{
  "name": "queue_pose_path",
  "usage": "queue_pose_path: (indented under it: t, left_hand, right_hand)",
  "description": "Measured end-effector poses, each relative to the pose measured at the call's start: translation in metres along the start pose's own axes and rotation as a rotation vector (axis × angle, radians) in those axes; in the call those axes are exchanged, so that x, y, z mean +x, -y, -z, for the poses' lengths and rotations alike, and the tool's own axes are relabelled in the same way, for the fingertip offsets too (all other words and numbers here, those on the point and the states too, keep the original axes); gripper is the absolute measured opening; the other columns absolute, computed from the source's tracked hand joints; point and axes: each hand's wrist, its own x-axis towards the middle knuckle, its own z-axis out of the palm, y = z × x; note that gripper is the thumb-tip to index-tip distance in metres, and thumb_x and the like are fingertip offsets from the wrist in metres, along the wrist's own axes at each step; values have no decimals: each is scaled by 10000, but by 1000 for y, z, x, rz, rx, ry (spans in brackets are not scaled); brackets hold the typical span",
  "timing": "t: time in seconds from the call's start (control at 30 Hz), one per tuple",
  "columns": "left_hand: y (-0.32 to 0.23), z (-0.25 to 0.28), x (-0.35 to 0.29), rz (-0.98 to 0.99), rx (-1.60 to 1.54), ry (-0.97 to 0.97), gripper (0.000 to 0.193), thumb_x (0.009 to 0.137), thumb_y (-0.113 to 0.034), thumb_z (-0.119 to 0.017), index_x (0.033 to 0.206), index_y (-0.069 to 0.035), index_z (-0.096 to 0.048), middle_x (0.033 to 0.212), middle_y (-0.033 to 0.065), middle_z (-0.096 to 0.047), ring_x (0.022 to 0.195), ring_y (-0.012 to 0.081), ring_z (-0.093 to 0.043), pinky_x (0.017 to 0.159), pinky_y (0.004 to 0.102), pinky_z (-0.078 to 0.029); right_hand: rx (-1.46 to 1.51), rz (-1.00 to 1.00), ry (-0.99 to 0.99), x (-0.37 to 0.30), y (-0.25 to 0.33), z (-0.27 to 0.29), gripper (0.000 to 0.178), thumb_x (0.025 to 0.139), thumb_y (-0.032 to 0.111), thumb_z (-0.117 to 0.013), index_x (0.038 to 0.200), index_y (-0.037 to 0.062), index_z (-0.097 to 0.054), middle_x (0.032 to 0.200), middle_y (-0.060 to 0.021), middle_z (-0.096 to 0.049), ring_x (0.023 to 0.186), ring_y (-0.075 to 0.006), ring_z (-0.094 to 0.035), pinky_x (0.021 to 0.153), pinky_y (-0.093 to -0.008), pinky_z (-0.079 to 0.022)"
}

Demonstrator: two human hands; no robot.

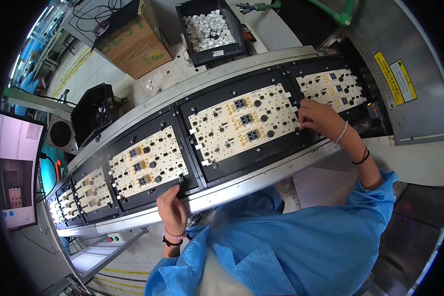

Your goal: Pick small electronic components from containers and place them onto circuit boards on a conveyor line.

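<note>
My right hand [319, 118] is closed in a pinch at the right edge of a cream circuit board [222, 129]. A small white connector [298, 125] shows at its fingertips, partly covered by them. Similar white pieces stick out along both short edges of this board. Bent and closed, my left hand [171, 211] rests its fingertips by the front rail, just below the lower right corner of another cream board [150, 170]. Whatever those fingers may hold is hidden. Both boards carry dark square displays and round black parts, and lie in black carriers [232, 176].
More boards in carriers run along the metal-railed line [241, 172] to both sides. Beyond it stand a black bin [209, 59] of white pieces, a cardboard box [138, 47] and another black bin [91, 111]. A monitor [17, 170] is at left, a metal machine housing [414, 59] at right.
</note>
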Motion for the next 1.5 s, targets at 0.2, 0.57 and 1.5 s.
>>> queue_pose_path:
  t: [0.2, 0.57, 1.5]
  left_hand:
    - [-8, 5, 29, 6, -185, 110, 342, 824, 79, -518, 1142, -17, -597, 1154, 150, -611, 1038, 321, -563, 906, 372, -432]
    - [-1, -42, 130, -351, 433, 243, 529, 910, -372, -581, 1276, 8, -543, 1306, 149, -570, 1242, 253, -519, 1028, 392, -405]
    - [-28, -24, 62, -385, 506, 350, 741, 890, -537, -520, 1386, 7, -433, 1467, 115, -408, 1353, 310, -356, 1074, 448, -306]
  right_hand:
    - [148, 64, 51, 3, -7, 1, 179, 756, 81, -728, 857, 67, -582, 833, -52, -547, 804, -226, -582, 680, -331, -471]
    - [-157, -127, -62, 25, 3, -6, 429, 939, 292, -570, 1362, 237, -521, 812, -168, -663, 673, -323, -635, 611, -404, -491]
    - [-210, -214, -183, -37, 46, -12, 311, 900, 212, -575, 1199, 187, -657, 637, -132, -623, 574, -313, -613, 559, -408, -483]
